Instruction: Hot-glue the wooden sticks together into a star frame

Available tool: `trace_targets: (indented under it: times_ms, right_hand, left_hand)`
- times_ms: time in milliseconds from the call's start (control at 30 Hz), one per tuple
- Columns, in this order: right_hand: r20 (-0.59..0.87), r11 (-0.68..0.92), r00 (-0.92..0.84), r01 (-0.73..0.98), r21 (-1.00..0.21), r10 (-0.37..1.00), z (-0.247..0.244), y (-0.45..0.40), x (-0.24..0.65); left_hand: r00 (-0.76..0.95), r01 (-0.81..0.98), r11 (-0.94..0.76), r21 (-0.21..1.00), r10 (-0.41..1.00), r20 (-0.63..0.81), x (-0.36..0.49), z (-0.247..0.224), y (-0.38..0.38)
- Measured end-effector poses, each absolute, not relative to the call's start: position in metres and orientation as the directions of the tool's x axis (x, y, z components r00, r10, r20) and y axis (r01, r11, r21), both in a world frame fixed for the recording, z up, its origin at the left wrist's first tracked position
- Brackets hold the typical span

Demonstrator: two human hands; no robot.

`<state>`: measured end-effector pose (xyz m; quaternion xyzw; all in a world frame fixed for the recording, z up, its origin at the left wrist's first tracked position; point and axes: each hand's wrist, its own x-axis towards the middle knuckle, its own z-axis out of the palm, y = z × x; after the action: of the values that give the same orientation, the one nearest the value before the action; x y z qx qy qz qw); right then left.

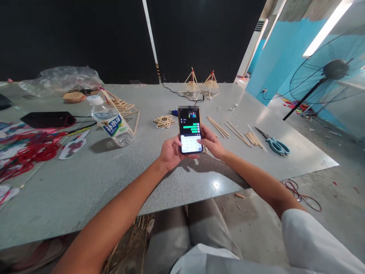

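Smartphone sits upright mid-frame, gripped between both hands: left hand curled round its left edge, right hand half-closed at its right, thumbs over the lit keyboard.

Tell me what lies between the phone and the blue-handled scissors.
In the head view, the right hand on the phone, then loose wooden sticks in rough groups on the table, reaching nearly to the scissors.

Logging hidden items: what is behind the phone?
Part of a blue object shows at the upper left of the phone; anything fully behind the phone is covered.
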<state>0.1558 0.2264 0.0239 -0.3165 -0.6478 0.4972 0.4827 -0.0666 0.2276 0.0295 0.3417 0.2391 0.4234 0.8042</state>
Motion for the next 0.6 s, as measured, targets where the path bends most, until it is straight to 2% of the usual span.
trace_targets:
  times_ms: [200, 433, 600]
  right_hand:
    - [0.336, 0.322, -0.331, -0.097, -0.942, 0.882, 0.025, 0.226, 0.156]
    - [0.35, 0.331, -0.352, -0.116, -0.937, 0.868, 0.018, 0.231, 0.157]
    - [0.357, 0.344, -0.346, -0.101, -0.934, 0.868, 0.015, 0.233, 0.158]
  left_hand:
    - [0.527, -0.521, 0.441, 0.731, 0.84, -0.131, -0.065, 0.03, 0.229]
    - [0.505, -0.448, 0.436, 0.78, 0.844, -0.181, -0.061, 0.037, 0.224]
    - [0.418, -0.421, 0.384, 0.822, 0.886, -0.2, -0.055, 0.043, 0.218]
